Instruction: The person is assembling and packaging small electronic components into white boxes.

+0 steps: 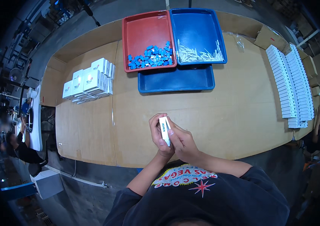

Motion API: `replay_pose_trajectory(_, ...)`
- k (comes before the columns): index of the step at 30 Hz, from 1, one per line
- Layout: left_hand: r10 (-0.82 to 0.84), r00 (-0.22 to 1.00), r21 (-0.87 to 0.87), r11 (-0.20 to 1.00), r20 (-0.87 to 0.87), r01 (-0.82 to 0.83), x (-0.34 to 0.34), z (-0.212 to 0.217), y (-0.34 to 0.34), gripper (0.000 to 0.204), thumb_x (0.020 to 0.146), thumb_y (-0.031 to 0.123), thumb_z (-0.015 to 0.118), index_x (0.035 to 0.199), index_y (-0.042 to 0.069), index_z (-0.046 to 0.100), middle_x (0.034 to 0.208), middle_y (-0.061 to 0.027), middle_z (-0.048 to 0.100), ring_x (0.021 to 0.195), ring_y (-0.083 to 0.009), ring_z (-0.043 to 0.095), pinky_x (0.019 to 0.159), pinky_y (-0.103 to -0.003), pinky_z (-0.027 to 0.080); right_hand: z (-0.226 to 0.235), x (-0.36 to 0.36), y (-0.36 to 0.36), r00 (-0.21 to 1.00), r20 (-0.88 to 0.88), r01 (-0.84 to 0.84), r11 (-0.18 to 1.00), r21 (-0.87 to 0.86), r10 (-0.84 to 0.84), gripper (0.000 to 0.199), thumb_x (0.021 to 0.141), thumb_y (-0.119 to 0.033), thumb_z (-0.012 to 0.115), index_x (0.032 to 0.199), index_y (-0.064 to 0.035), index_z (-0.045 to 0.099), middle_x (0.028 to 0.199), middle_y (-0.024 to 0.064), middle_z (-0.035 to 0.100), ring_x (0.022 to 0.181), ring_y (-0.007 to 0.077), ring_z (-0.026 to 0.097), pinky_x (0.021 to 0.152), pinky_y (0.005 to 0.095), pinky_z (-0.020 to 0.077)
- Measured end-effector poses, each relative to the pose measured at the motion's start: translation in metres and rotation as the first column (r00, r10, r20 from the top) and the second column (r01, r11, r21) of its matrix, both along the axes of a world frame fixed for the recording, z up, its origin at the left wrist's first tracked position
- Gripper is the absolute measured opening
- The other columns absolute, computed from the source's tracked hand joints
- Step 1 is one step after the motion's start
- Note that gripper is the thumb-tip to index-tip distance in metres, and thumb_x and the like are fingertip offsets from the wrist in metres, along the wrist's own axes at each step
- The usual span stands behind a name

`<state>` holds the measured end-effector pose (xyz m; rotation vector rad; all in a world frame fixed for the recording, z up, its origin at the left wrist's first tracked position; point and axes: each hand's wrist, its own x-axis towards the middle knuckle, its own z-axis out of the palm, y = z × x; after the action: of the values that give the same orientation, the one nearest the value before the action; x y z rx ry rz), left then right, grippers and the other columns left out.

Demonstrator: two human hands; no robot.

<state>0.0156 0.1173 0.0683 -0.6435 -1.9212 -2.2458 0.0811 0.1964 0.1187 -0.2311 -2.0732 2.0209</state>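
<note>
A small white carton (164,130) with dark print on its narrow side is held between both hands near the table's front edge. My left hand (157,133) wraps round its left side, thumb low on the face. My right hand (182,140) presses against the right side, thumb near the carton's edge. A strip of its lower right side looks bluish. What lies inside the carton, if anything, cannot be seen.
Beyond my hands stand a red tray (145,34) of blue pieces, a blue tray (194,30) of thin white pieces, and another blue tray (175,81). White boxes (92,81) are stacked left; rows of white cartons (288,86) line the right. Cardboard walls (92,41) edge the table.
</note>
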Motion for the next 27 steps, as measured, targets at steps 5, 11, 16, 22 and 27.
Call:
replay_pose_trajectory(5, -0.017, 0.999, 0.044, 0.999, 0.027, 0.016, 0.003, 0.0, -0.002, 0.092, 0.092, 0.073, 0.039, 0.136, -0.008, 0.048, 0.131, -0.0211, 0.05, 0.119, -0.0295, 0.055, 0.104, -0.043, 0.043, 0.002, 0.002, 0.001, 0.999, -0.048, 0.003, 0.999, 0.051, 0.0, 0.047, 0.11, -0.012, 0.049, 0.149, 0.0137, 0.045, 0.149, 0.0332, 0.054, 0.133, 0.0394, 0.061, 0.107, 0.0377, 0.0497)
replay_pose_trajectory(11, -0.049, 0.999, 0.06, 0.997, 0.018, 0.048, -0.001, 0.0, 0.002, 0.106, 0.091, 0.078, 0.041, 0.151, -0.009, 0.036, 0.139, -0.0225, 0.045, 0.131, -0.0329, 0.049, 0.113, -0.046, 0.038, 0.006, -0.003, 0.012, 0.999, -0.019, -0.051, 0.999, 0.0, 0.051, 0.049, 0.11, -0.015, 0.052, 0.151, 0.0117, 0.046, 0.152, 0.0294, 0.051, 0.137, 0.0348, 0.057, 0.112, 0.0365, 0.0456)
replay_pose_trajectory(16, -0.182, 0.978, -0.173, 0.971, -0.105, 0.163, -0.012, -0.011, -0.012, 0.122, 0.093, 0.087, 0.038, 0.165, -0.008, 0.011, 0.152, -0.0232, 0.04, 0.139, -0.0345, 0.045, 0.118, -0.047, 0.035, 0.001, -0.004, 0.037, 0.983, 0.088, -0.128, 0.95, -0.287, 0.159, 0.056, 0.108, -0.025, 0.059, 0.154, 0.0054, 0.046, 0.159, 0.0251, 0.041, 0.146, 0.0322, 0.046, 0.117, 0.0382, 0.0407)
replay_pose_trajectory(22, -0.436, 0.614, 0.31, 0.9, 0.658, 0.306, -0.001, 0.008, -0.005, 0.088, 0.107, 0.073, 0.019, 0.166, 0.008, 0.025, 0.152, -0.0162, 0.052, 0.14, -0.0291, 0.053, 0.119, -0.043, 0.041, 0.011, 0.002, 0.066, 0.988, 0.016, -0.137, 0.836, 0.532, 0.152, 0.086, 0.088, -0.042, 0.08, 0.159, -0.0068, 0.045, 0.163, 0.0232, 0.036, 0.151, 0.0417, 0.038, 0.121, 0.0516, 0.0372)
replay_pose_trajectory(27, -0.548, 0.336, 0.454, 0.831, 0.766, 0.323, 0.015, 0.023, -0.005, 0.081, 0.106, 0.073, 0.018, 0.15, 0.01, 0.044, 0.138, -0.0125, 0.06, 0.127, -0.0257, 0.063, 0.104, -0.042, 0.055, -0.015, -0.002, 0.081, 0.924, -0.176, -0.116, 0.687, 0.717, 0.34, 0.09, 0.081, -0.05, 0.082, 0.153, -0.0053, 0.051, 0.159, 0.0267, 0.042, 0.147, 0.0456, 0.043, 0.121, 0.0647, 0.0315)
